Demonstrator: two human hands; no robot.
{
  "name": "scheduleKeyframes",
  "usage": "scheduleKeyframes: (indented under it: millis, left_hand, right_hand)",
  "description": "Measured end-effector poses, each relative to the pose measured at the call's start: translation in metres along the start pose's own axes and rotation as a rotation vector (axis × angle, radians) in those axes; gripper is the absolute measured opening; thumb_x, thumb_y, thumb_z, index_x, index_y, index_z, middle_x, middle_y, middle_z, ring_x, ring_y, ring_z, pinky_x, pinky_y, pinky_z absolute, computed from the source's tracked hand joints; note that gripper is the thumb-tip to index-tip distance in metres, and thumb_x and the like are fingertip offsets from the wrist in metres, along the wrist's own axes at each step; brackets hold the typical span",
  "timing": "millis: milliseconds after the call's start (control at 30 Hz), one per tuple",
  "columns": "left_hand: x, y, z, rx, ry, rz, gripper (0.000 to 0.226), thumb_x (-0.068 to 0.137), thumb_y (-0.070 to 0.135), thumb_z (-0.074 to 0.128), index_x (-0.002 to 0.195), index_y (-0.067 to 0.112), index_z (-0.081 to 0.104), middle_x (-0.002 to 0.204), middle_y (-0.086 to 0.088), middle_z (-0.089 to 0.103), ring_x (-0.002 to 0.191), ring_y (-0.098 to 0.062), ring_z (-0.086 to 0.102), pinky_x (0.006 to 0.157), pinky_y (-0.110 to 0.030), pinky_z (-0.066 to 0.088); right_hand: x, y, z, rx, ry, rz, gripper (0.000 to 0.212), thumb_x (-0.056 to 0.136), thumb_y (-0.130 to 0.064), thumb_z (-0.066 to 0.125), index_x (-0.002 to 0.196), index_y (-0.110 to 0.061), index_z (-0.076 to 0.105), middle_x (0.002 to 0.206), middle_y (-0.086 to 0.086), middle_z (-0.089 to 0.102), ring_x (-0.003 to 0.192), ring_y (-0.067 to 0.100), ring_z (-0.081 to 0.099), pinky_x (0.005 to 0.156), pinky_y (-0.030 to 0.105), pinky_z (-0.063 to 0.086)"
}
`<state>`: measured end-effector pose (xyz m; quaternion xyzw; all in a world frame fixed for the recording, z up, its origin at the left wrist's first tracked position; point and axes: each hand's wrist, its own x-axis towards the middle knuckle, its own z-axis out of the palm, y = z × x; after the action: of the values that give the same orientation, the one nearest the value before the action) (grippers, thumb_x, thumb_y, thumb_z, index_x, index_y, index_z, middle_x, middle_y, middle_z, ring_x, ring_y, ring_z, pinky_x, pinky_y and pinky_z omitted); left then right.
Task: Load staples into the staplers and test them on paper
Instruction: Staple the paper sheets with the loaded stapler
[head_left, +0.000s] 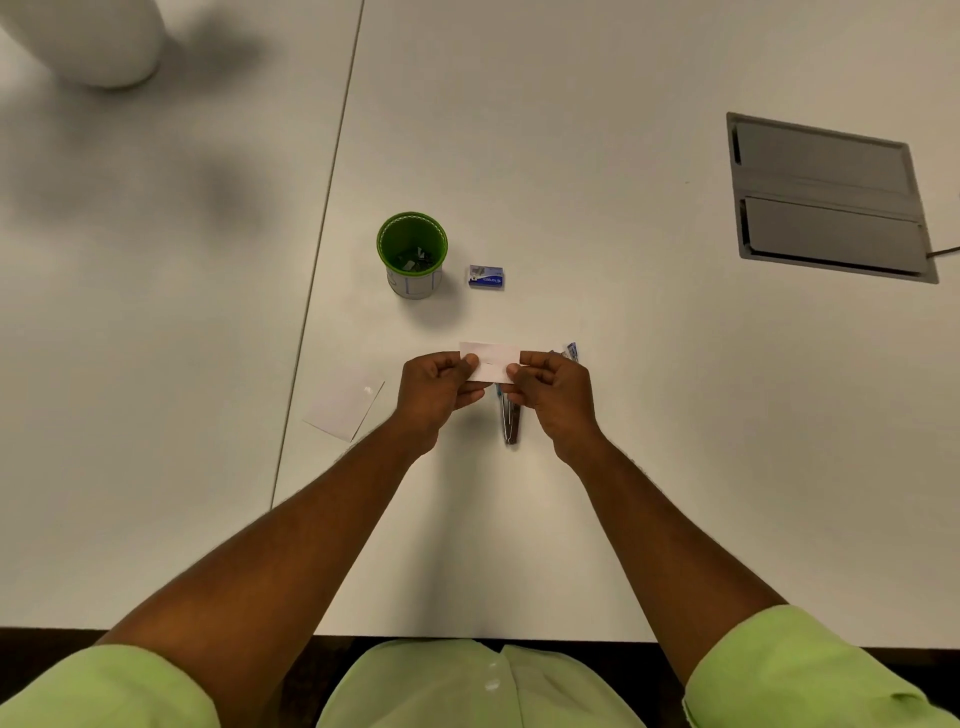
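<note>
A small white slip of paper (491, 361) is held above the table between both hands. My left hand (434, 392) pinches its left end and my right hand (553, 395) pinches its right end. Below the slip a stapler (510, 423) lies on the table, its metal end pointing toward me; its blue far end (571, 351) peeks out past my right hand. A small blue staple box (486, 276) sits farther back. Another white piece of paper (345, 408) lies flat to the left.
A green cup (412, 254) with dark clips inside stands left of the staple box. A grey cable hatch (828, 200) is set into the white table (623, 364) at the right. A table seam runs diagonally on the left. A white rounded object (93, 36) sits far left.
</note>
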<state>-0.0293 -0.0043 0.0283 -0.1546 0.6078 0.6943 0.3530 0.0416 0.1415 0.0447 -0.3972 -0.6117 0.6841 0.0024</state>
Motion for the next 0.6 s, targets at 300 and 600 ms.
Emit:
scheduleKeyframes:
  millis: [300,600]
  left_hand:
    - [0.011,0.010,-0.029,0.601,0.340,0.375,0.026,0.099,0.034,0.061,0.110,0.013,0.071,0.105,-0.001,0.074,0.099,-0.018,0.069,0.088,-0.032,0.055]
    - [0.058,0.009,-0.093,1.210,0.331,0.537,0.058,0.101,0.035,0.053,0.150,0.006,0.039,0.158,-0.011,0.037,0.153,-0.028,0.023,0.123,-0.044,0.025]
  right_hand:
    - [0.014,-0.033,0.021,-0.064,0.044,-0.078,0.019,0.092,0.000,0.068,0.111,0.001,0.068,0.094,0.014,0.072,0.080,0.029,0.075,0.072,0.027,0.062]
    - [0.059,-0.092,0.059,-0.257,0.041,-0.321,0.016,0.089,-0.008,0.071,0.100,-0.019,0.073,0.084,0.001,0.074,0.079,0.020,0.074,0.075,0.038,0.062]
